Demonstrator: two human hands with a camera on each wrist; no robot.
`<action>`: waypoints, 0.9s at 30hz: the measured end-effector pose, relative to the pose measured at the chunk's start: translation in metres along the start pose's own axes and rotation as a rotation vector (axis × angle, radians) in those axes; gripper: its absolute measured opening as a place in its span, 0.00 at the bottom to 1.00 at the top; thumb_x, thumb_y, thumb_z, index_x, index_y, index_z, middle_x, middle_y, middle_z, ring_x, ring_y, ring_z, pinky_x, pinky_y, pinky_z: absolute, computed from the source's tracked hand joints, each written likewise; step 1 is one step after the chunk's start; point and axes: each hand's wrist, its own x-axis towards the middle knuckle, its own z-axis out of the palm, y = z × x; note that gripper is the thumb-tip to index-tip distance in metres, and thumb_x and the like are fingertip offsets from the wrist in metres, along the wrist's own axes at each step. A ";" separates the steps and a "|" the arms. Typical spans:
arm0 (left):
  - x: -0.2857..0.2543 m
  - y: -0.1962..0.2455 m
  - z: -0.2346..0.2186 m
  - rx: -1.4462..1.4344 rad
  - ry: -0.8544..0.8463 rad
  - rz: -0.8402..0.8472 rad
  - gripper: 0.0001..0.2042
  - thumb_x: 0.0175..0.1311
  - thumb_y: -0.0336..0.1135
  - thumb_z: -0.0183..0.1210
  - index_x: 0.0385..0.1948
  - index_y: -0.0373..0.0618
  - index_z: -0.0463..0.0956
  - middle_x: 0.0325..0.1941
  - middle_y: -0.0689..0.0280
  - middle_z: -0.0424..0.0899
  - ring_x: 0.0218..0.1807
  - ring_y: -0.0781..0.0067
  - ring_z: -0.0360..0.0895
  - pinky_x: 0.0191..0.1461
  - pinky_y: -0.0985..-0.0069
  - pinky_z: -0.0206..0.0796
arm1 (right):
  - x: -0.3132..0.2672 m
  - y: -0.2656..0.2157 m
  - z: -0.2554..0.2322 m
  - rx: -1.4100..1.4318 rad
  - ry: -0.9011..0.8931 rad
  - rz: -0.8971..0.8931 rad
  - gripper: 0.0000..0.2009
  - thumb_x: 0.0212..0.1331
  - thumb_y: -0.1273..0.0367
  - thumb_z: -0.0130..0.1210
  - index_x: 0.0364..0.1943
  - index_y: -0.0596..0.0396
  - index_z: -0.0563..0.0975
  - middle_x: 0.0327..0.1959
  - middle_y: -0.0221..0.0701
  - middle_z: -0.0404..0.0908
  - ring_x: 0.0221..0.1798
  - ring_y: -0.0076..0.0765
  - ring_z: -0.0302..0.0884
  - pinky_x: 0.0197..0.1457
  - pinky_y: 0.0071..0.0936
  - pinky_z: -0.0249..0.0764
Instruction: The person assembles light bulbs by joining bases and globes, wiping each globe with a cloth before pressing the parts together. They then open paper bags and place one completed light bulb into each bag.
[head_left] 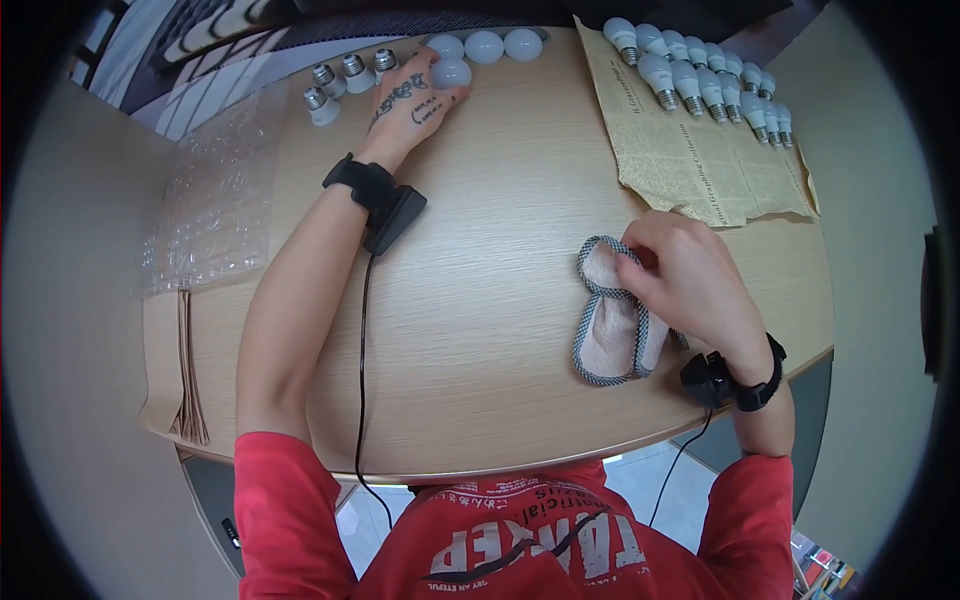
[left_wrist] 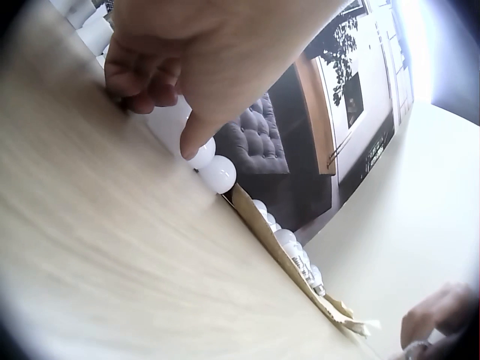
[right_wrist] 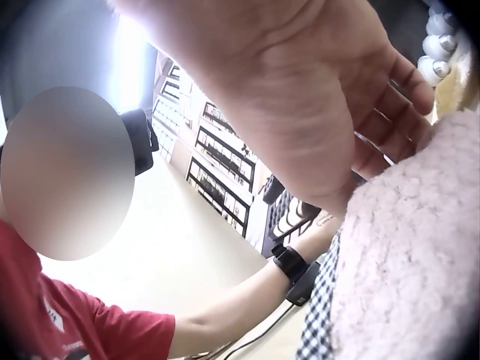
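My left hand (head_left: 408,105) is at the far edge of the table, its fingers and thumb round a white light bulb (head_left: 451,74). In the left wrist view the thumb lies against the white bulbs (left_wrist: 219,175), and the curled fingers hide part of the held one. Beside that hand stand several bulbs (head_left: 356,74) with their screw bases up. My right hand (head_left: 690,270) pinches a pale fluffy cloth (head_left: 610,335) with black-and-white checked trim, bunched near the right side of the table. Close up, the cloth's pile (right_wrist: 412,240) fills the lower right of the right wrist view.
Several bulbs (head_left: 712,95) lie in rows on a printed brown paper sheet (head_left: 665,155) at the back right. Clear plastic packaging (head_left: 215,190) lies at the left, with folded brown paper (head_left: 185,375) nearer the front. A cable (head_left: 363,350) trails from the left wrist camera.
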 end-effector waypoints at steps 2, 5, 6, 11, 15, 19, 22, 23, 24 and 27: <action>-0.007 0.006 -0.006 -0.014 0.012 0.006 0.32 0.54 0.54 0.66 0.57 0.43 0.73 0.46 0.52 0.84 0.50 0.55 0.81 0.57 0.63 0.70 | -0.001 0.000 -0.009 0.162 0.014 0.063 0.09 0.55 0.68 0.58 0.28 0.62 0.81 0.22 0.38 0.79 0.24 0.41 0.77 0.32 0.34 0.72; -0.022 0.019 -0.021 -0.061 -0.012 -0.016 0.33 0.52 0.56 0.66 0.56 0.44 0.74 0.45 0.54 0.83 0.48 0.59 0.81 0.53 0.66 0.71 | -0.002 0.013 -0.014 0.462 0.048 0.146 0.09 0.59 0.68 0.56 0.28 0.61 0.80 0.19 0.30 0.77 0.22 0.27 0.74 0.28 0.25 0.67; -0.027 0.019 -0.021 -0.065 0.008 0.016 0.32 0.52 0.56 0.66 0.55 0.44 0.74 0.45 0.55 0.83 0.47 0.62 0.81 0.52 0.67 0.71 | -0.002 0.020 -0.015 0.570 0.062 0.172 0.10 0.61 0.68 0.54 0.28 0.60 0.80 0.18 0.27 0.76 0.22 0.22 0.73 0.27 0.22 0.65; -0.070 0.040 -0.043 -0.315 -0.047 0.002 0.28 0.50 0.50 0.65 0.48 0.40 0.74 0.45 0.57 0.82 0.41 0.66 0.81 0.47 0.70 0.72 | 0.011 0.031 -0.014 1.054 0.311 0.416 0.12 0.66 0.62 0.52 0.29 0.53 0.80 0.21 0.17 0.74 0.22 0.12 0.68 0.24 0.15 0.60; -0.105 0.061 -0.063 -0.632 -0.181 0.035 0.24 0.52 0.39 0.68 0.49 0.42 0.69 0.46 0.60 0.81 0.44 0.73 0.80 0.46 0.77 0.72 | 0.021 0.048 -0.011 0.992 0.403 0.480 0.12 0.67 0.61 0.52 0.32 0.52 0.80 0.23 0.18 0.76 0.22 0.12 0.69 0.25 0.13 0.61; -0.130 0.083 -0.070 -0.657 -0.180 0.167 0.26 0.49 0.46 0.67 0.48 0.42 0.71 0.40 0.62 0.82 0.35 0.77 0.78 0.34 0.80 0.69 | 0.032 0.052 -0.002 1.116 0.487 0.465 0.12 0.68 0.62 0.51 0.39 0.56 0.80 0.29 0.24 0.80 0.30 0.16 0.76 0.31 0.15 0.69; -0.134 0.094 -0.077 -0.584 -0.254 0.231 0.25 0.53 0.40 0.68 0.52 0.46 0.71 0.43 0.64 0.81 0.41 0.79 0.79 0.37 0.82 0.68 | 0.030 0.034 -0.007 1.521 0.533 0.373 0.13 0.69 0.64 0.49 0.44 0.60 0.79 0.37 0.29 0.83 0.39 0.23 0.80 0.41 0.20 0.75; -0.135 0.095 -0.074 -0.582 -0.242 0.222 0.24 0.53 0.41 0.68 0.52 0.46 0.73 0.43 0.65 0.82 0.39 0.81 0.78 0.34 0.83 0.67 | 0.028 0.032 -0.008 1.669 0.480 0.278 0.18 0.72 0.61 0.43 0.48 0.63 0.77 0.46 0.36 0.83 0.47 0.30 0.80 0.50 0.26 0.77; -0.136 0.095 -0.070 -0.577 -0.218 0.253 0.24 0.53 0.40 0.68 0.51 0.45 0.74 0.43 0.65 0.81 0.38 0.80 0.78 0.33 0.83 0.67 | 0.023 0.024 -0.007 1.752 0.357 0.206 0.19 0.73 0.60 0.41 0.50 0.63 0.76 0.48 0.37 0.82 0.48 0.31 0.80 0.50 0.25 0.77; -0.137 0.095 -0.060 -0.552 -0.157 0.333 0.22 0.52 0.38 0.68 0.49 0.42 0.75 0.41 0.63 0.81 0.35 0.75 0.78 0.34 0.80 0.69 | 0.013 0.014 0.009 1.812 -0.016 -0.200 0.27 0.75 0.56 0.31 0.57 0.66 0.74 0.59 0.42 0.77 0.52 0.33 0.79 0.49 0.26 0.76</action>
